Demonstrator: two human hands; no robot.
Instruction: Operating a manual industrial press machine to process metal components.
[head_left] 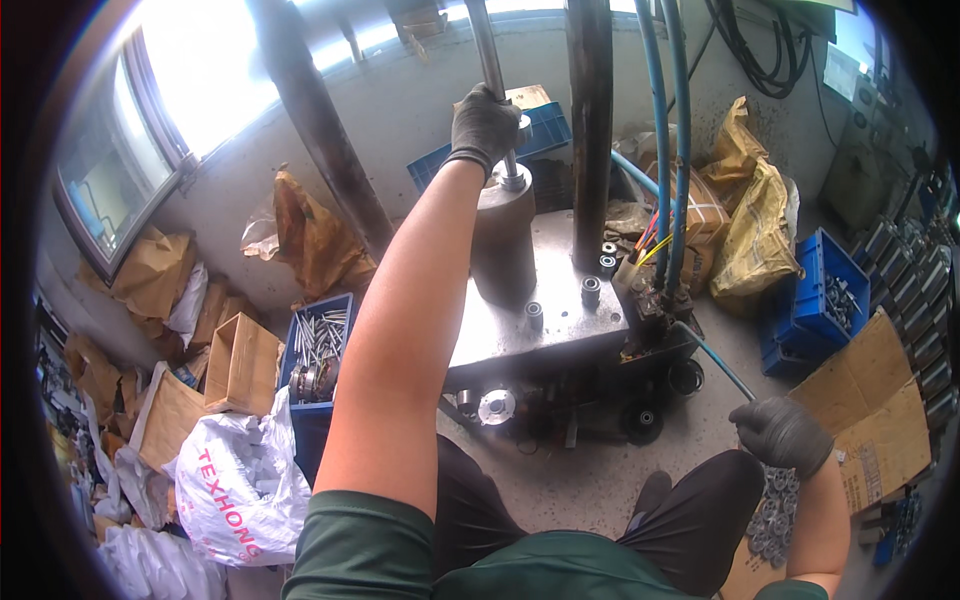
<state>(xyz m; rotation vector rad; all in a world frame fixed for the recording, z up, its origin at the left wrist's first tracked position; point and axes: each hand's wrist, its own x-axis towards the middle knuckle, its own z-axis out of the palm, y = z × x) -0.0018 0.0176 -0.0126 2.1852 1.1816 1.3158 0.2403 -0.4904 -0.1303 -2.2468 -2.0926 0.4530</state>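
My left hand, in a dark glove, reaches forward and is closed around an upright steel rod of a press. A small round metal piece shows beside its fingers. Below, the rod meets a thick metal cylinder standing on the steel press table. On the right my gloved right hand is closed on the end of a slim lever, which runs to the hydraulic valve by the press. Small bearings and a short metal bushing stand on the table's near right.
Dark steel columns flank the cylinder. Blue hoses hang at the right. A blue crate of metal pins and a white bag lie left. Blue bins and cardboard are right; metal rings lie near my right forearm.
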